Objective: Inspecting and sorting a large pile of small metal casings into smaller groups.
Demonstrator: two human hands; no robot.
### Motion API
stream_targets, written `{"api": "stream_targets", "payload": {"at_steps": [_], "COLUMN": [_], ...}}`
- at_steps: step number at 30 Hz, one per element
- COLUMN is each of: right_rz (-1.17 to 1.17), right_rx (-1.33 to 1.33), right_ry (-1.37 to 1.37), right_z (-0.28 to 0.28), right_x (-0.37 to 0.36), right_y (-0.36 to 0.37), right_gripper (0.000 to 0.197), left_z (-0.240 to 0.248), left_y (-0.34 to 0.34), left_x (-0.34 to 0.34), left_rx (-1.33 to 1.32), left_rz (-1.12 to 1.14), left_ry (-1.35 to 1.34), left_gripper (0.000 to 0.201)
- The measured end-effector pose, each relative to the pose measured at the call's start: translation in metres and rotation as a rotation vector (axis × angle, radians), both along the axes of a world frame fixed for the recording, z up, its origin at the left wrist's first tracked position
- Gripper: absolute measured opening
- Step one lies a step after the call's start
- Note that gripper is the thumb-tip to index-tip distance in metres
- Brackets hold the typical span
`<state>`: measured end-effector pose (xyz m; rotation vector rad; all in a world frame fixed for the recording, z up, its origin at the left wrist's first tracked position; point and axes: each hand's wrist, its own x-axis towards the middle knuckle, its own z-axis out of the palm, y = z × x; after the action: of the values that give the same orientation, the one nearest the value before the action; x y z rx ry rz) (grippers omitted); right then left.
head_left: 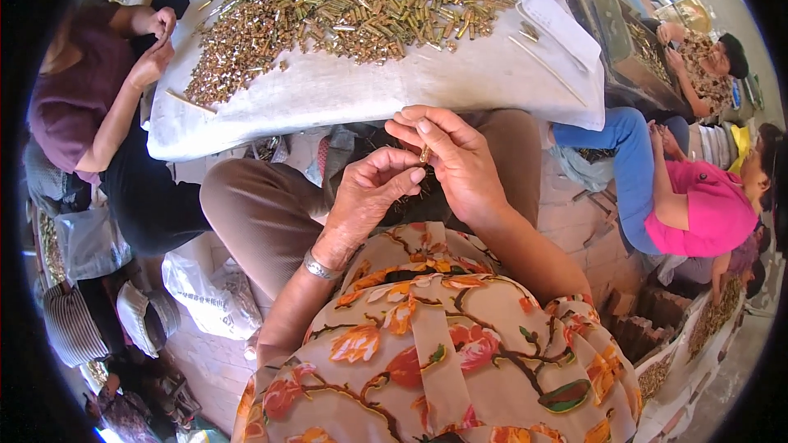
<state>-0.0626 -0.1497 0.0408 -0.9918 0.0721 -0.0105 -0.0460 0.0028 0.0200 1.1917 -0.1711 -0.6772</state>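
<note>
A small brass-coloured metal piece (424, 152) sits between my two hands, just past the near edge of the cloth-covered table. My right hand (458, 160) pinches its upper end between thumb and fingers. From the left, my left hand (367, 195) meets its lower end with thumb and forefinger closed; the fingertips hide part of it. On the table lies a big pile of slim brass-coloured metal tubes (386, 0), with many short, nut-like metal pieces (226, 66) at its left side.
White cloth (345, 94) covers the table. Two thin sticks lie on it, one at the right (548, 72) and one at the left (190, 102). A person in purple (82, 107) sits left, another in pink (706, 209) right. White plastic bag (215, 299) stands on the floor.
</note>
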Motion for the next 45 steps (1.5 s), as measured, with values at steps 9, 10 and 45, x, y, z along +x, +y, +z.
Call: {"api": "stream_targets", "payload": {"at_steps": [9,10,45], "right_rz": [-0.008,-0.002,0.056], "right_rx": [-0.542,-0.697,-1.648], "right_ry": [0.041,0.041,-0.151], "right_z": [-0.023,-0.026,-0.016], "right_x": [0.024,0.035,0.109], "right_y": [-0.023,-0.03,-0.046], "right_gripper": [0.026,0.026,0.029], "left_z": [-0.012,-0.011,-0.008], "left_y": [0.01,0.005,0.005], "left_x": [0.057,0.07,0.067], "left_rx": [0.603,0.66,-0.084], "left_rz": [0.209,0.271,0.236], "left_ry": [-0.43,-0.613,0.046], "left_gripper": [0.015,0.016,0.017]}}
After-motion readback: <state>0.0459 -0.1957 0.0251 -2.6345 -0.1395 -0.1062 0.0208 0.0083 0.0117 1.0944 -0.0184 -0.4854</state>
